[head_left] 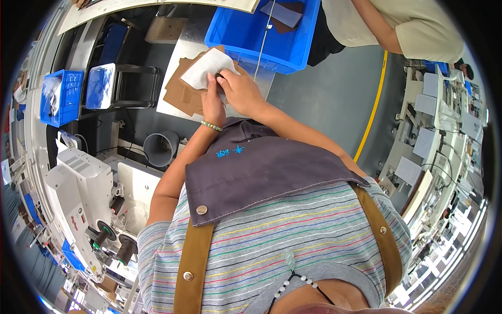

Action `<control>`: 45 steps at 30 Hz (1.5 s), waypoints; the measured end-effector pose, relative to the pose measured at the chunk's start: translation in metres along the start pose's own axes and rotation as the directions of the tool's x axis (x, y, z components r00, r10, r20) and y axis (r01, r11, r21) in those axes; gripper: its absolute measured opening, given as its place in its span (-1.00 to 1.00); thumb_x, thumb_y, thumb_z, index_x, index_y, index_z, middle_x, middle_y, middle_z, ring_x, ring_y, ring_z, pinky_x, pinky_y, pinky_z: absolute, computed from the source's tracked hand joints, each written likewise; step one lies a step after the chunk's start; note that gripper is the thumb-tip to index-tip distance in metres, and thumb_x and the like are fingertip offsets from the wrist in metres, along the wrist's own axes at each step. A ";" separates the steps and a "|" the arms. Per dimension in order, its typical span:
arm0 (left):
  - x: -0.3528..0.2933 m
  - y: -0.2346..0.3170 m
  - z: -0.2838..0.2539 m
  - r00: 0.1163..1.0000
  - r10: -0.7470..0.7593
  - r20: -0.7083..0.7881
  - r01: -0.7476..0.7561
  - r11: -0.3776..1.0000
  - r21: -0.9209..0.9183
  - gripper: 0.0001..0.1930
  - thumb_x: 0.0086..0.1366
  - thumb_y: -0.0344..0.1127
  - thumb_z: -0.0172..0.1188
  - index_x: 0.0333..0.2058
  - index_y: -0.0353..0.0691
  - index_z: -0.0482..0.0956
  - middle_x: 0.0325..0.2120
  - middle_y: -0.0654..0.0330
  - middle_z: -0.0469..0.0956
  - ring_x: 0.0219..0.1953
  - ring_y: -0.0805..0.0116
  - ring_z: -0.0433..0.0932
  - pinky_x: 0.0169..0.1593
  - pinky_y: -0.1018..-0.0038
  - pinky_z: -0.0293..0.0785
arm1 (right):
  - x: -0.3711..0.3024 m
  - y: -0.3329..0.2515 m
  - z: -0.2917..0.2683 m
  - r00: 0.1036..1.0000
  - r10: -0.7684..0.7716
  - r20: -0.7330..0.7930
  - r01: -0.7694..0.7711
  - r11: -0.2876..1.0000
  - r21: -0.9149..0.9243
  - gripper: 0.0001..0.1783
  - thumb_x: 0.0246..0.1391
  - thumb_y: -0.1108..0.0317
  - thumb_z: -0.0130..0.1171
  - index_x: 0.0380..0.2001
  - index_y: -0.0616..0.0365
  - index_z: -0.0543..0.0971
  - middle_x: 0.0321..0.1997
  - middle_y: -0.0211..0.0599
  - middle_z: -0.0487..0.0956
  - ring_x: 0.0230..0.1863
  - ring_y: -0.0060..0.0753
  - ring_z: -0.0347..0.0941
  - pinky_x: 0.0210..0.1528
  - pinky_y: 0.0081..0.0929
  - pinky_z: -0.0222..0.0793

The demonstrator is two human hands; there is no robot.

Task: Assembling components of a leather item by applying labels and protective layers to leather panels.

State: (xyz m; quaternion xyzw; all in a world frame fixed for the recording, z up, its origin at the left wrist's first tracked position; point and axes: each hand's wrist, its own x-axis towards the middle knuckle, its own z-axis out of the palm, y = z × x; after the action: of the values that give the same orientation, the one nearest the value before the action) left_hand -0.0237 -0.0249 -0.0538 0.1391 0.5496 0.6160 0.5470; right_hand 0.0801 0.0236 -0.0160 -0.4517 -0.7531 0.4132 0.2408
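Observation:
A flat piece with a white face and brown edge (201, 72) lies uppermost over several brown flat pieces (180, 97). My left hand (213, 104) is closed at the near edge of the white-faced piece, fingers pointing away from me. Beside it, my right hand (243, 93) has its fingers bent and pinched together, almost touching the left fingertips. A small dark spot shows between the fingertips; what it is cannot be made out. The brown pieces rest on a pale work surface (166, 109).
Beyond my hands stands a blue bin (238, 56) with flat pieces inside; a cord crosses it. At left are a smaller blue crate (70, 97), a black-framed stool (137, 86), a grey bin (161, 147) and a white sewing machine (86, 178). Another person (397, 26) stands far right.

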 end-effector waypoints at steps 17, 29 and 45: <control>0.004 -0.012 -0.009 0.956 0.275 0.102 -0.289 0.943 0.168 -0.54 0.57 -0.03 -0.08 0.01 -0.39 0.50 -0.11 0.18 0.54 -0.07 0.47 0.47 -0.02 0.48 0.42 | 0.006 0.010 0.000 0.994 0.070 0.088 -0.080 0.991 0.106 -0.70 0.31 0.19 -0.04 -0.31 0.18 0.55 -0.39 0.04 0.63 -0.28 0.20 0.55 -0.24 0.03 0.38; 0.011 -0.007 -0.013 0.973 0.213 0.091 -0.218 0.975 0.047 -0.54 0.55 -0.06 -0.06 0.04 -0.43 0.49 -0.05 0.14 0.53 0.02 0.40 0.47 0.08 0.46 0.40 | 0.012 0.043 -0.008 0.961 0.135 0.241 -0.253 0.783 0.569 -0.64 0.30 0.09 0.08 -0.31 0.20 0.57 -0.52 -0.40 0.54 -0.46 -0.46 0.46 -0.36 -0.39 0.34; 0.012 0.053 -0.027 0.806 0.277 0.522 -0.485 0.816 0.315 -0.84 0.12 -0.62 0.27 -0.35 -0.24 0.70 -0.14 0.24 0.64 -0.02 0.32 0.55 -0.01 0.40 0.50 | 0.029 0.041 -0.069 0.875 -0.055 0.481 -0.350 0.616 0.706 -0.62 0.14 0.44 0.12 0.05 0.25 0.52 -0.10 -0.30 0.63 -0.59 -0.81 0.31 -0.71 -0.83 0.08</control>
State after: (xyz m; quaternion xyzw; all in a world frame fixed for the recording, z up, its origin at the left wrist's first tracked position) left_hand -0.0763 -0.0186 -0.0244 0.5070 0.4886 0.5273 0.4755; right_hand 0.1371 0.0872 -0.0135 -0.2549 -0.4938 0.8092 0.1907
